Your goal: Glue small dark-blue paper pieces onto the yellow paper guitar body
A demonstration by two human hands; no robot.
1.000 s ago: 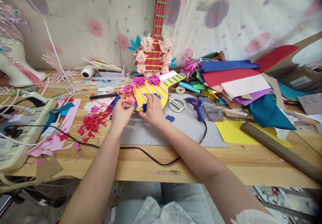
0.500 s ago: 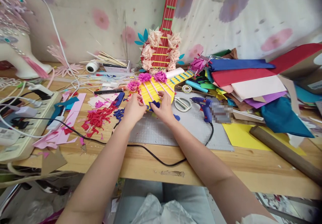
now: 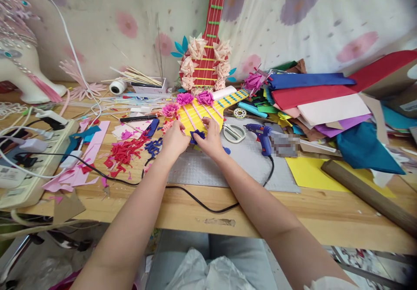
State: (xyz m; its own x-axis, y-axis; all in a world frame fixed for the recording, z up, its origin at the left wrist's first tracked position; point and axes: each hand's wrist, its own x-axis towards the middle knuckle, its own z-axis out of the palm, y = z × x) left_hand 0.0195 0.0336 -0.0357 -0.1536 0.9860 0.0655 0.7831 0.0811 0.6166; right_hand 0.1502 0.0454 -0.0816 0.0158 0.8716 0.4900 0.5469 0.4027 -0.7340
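Yellow model guitar (image 3: 217,113), apparently paper or craft board, lies at the far part of a gray cutting mat (image 3: 202,175) on a wooden worktable (image 3: 130,212), its neck (image 3: 235,98) angled toward the far right, as a person works at its near edge with both bare hands. The left hand (image 3: 176,141) is at the body's near left side, fingers bent inward; whatever it may be pinching is hidden. The right hand (image 3: 210,140) curves over the near right side, fingertips at the yellow face and thumb apart from them, against a dark-blue flower (image 3: 197,137); whether it grips or merely steadies the flower cannot be told. The instrument looks light and fairly flat, the body probably stiff enough to lift, the slim neck likelier to bend. Magenta flowers (image 3: 185,99) along the far left edge look soft and easily crushed, and the pink strips (image 3: 198,114) across the face could peel if tugged. Bare yellow edge on the body's right side appears the safest hold. Scissors (image 3: 234,133) and a blue glue gun (image 3: 262,138) lie to the right; a red guitar (image 3: 204,75) stands behind.
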